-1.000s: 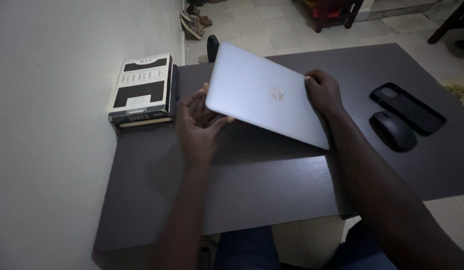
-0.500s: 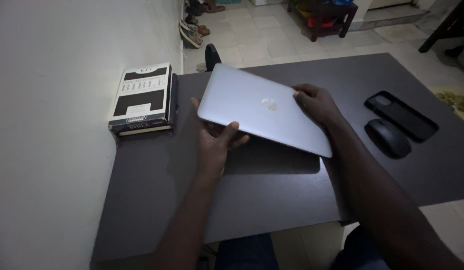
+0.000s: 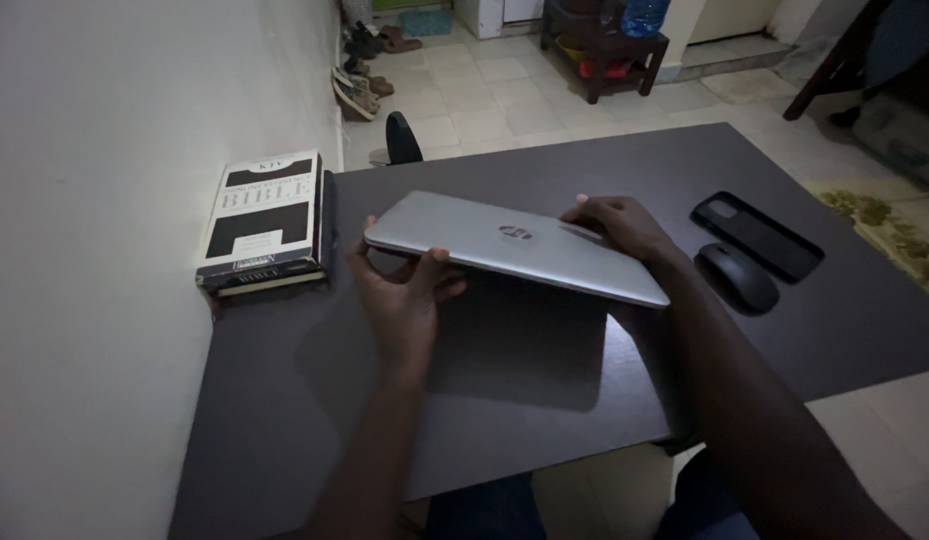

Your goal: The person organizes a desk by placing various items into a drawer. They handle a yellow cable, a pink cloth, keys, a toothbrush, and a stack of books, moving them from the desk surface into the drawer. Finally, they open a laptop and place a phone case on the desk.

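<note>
Over the dark desk [image 3: 544, 460], the closed silver laptop [image 3: 514, 245] now sits flatter and lower than a second ago, nearly level, hovering just above the surface. Left hand [image 3: 404, 295] pinches its near-left edge, thumb on top; right hand [image 3: 624, 225] grips the far-right edge, fingers curled. Book [image 3: 264, 220], mouse [image 3: 739, 275], phone [image 3: 754, 232] untouched.
</note>
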